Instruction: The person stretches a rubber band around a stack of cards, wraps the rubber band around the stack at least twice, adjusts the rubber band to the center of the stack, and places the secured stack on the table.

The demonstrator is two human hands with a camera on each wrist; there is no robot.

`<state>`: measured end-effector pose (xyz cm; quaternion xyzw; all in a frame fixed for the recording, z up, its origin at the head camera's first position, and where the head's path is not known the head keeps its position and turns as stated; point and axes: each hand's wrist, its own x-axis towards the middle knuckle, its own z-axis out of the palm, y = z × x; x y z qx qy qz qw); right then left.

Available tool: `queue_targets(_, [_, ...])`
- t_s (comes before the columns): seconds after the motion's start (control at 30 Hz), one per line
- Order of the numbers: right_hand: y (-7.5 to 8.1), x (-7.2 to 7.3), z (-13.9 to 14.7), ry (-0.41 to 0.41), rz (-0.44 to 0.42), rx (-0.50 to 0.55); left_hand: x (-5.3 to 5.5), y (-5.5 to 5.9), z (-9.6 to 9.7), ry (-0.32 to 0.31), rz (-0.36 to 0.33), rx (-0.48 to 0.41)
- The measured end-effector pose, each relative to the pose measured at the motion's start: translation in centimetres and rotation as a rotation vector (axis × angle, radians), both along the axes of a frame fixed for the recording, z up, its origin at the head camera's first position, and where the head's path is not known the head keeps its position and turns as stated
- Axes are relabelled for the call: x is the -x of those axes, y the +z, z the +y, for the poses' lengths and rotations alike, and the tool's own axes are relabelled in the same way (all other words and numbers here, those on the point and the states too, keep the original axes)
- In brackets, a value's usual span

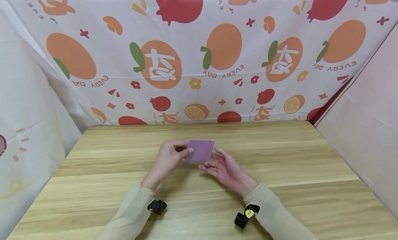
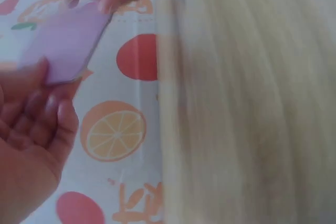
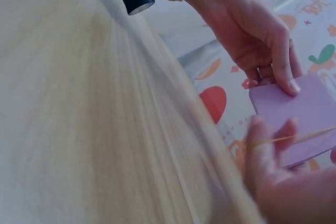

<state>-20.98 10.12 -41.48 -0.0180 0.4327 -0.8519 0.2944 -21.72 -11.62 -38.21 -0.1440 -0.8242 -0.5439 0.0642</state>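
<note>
A thin, flat purple square (image 1: 199, 150) with rounded corners and a darker edge is held up over the table. My left hand (image 1: 170, 155) pinches its left side, thumb on the near face and fingers behind. At the opposite side is my right hand (image 1: 227, 169), palm turned inward and fingers bent. A thin yellowish rubber band (image 3: 310, 135) runs from the right hand's fingers across the square in the right wrist view. In the left wrist view, the purple square (image 2: 65, 43) sits between both hands, its far corner at the right fingertips.
A wood-grain table (image 1: 199, 205) lies beneath the hands. A white cloth with fruit prints (image 1: 192, 60) hangs behind it, and pale sheets flank both sides. Black wrist cameras sit on the left cuff (image 1: 158, 206) and right cuff (image 1: 245, 215).
</note>
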Motion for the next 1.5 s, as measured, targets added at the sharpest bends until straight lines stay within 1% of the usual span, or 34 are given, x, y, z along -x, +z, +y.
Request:
queue_targets(0.1, [0.2,-0.2,-0.4,-0.063,0.081,-0.001,0.1,0.0,0.1,0.082,-0.105,-0.104])
queue_targets(0.2, [0.5,-0.6,-1.0,-0.129,0.192,-0.077,0.2,0.1,0.3,0.133,-0.193,-0.184])
queue_targets(0.27, [0.7,-1.0,-1.4,-0.172,0.254,-0.121,0.2,0.2,0.5,0.156,-0.237,-0.223])
queue_targets(0.37, [1.0,-1.4,-1.9,-0.231,0.306,-0.162,0.3,0.2,0.7,0.179,-0.269,-0.255])
queue_targets(0.53, [1.0,-1.6,-2.2,-0.342,0.343,-0.165,0.4,0.0,0.6,0.196,-0.295,-0.274])
queue_targets(0.6, [0.9,-1.5,-2.0,-0.361,0.361,-0.191,0.5,-0.2,0.4,0.206,-0.305,-0.284])
queue_targets(0.7, [0.8,-1.3,-1.8,-0.35,0.377,-0.248,0.5,-0.2,0.3,0.213,-0.3,-0.297])
queue_targets(0.8, [0.6,-1.1,-1.5,-0.333,0.406,-0.319,0.5,0.0,0.3,0.205,-0.288,-0.311])
queue_targets(0.93, [0.6,-0.9,-1.2,-0.344,0.437,-0.418,0.5,0.2,0.4,0.199,-0.295,-0.323])
queue_targets(1.0, [0.8,-0.9,-1.2,-0.349,0.449,-0.451,0.5,0.2,0.4,0.205,-0.3,-0.323])
queue_targets(1.27, [1.2,-1.1,-1.5,-0.375,0.516,-0.49,0.5,0.1,0.3,0.225,-0.31,-0.308])
queue_targets(1.5, [1.5,-1.3,-1.4,-0.426,0.58,-0.546,0.4,-0.1,0.5,0.213,-0.329,-0.318])
